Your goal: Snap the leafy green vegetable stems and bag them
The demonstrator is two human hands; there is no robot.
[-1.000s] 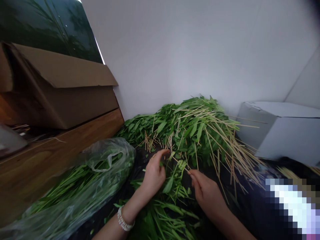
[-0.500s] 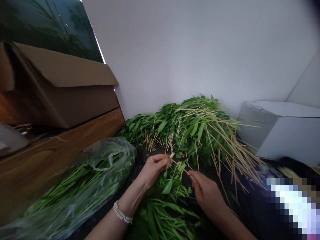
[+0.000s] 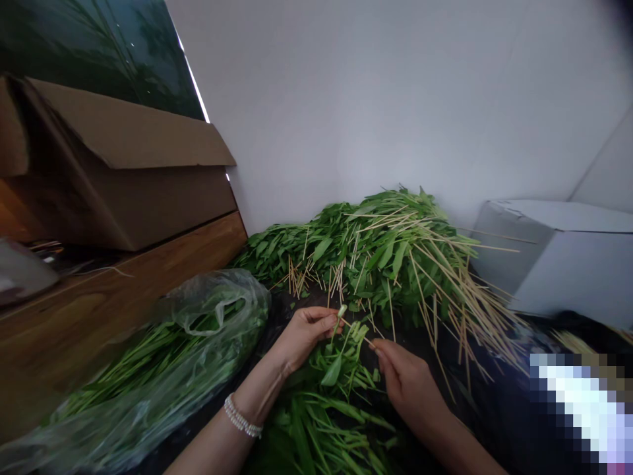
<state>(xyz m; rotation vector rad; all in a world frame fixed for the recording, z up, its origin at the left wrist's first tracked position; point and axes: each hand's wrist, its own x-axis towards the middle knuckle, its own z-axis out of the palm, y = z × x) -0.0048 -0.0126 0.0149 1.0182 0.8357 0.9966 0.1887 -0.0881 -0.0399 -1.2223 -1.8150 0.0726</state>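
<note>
the thin stick (image 3: 368,342) lies in the gap between my hands, slanting from the fingertips of my left hand (image 3: 305,338) at the upper left down to my right hand (image 3: 409,386) at the lower right. both hands are closed on something: the right pinches the stick's lower part between thumb and finger, and the left grips a green stem (image 3: 342,311) at the stick's far end. the stem's pale end pokes up above my fingers, so it sits across the stick rather than along it (whether the tip has gone through it, i cannot tell). my left hand is the nearer one to that tip. between my hands, folded greens (image 3: 358,331) gather close along the stick, leaves hanging below toward me.

nearer my body lie more loose greens (image 3: 316,432). beyond my fingers the leafy heap (image 3: 321,251) rises toward the wall (image 3: 370,99), and its loose sticks (image 3: 445,264) fan out to the right, some ends just beside my right hand. the plastic bag (image 3: 123,432) crowds my left forearm; to the right, past my right forearm, there is more room over the black sheeting (image 3: 494,409).
</note>
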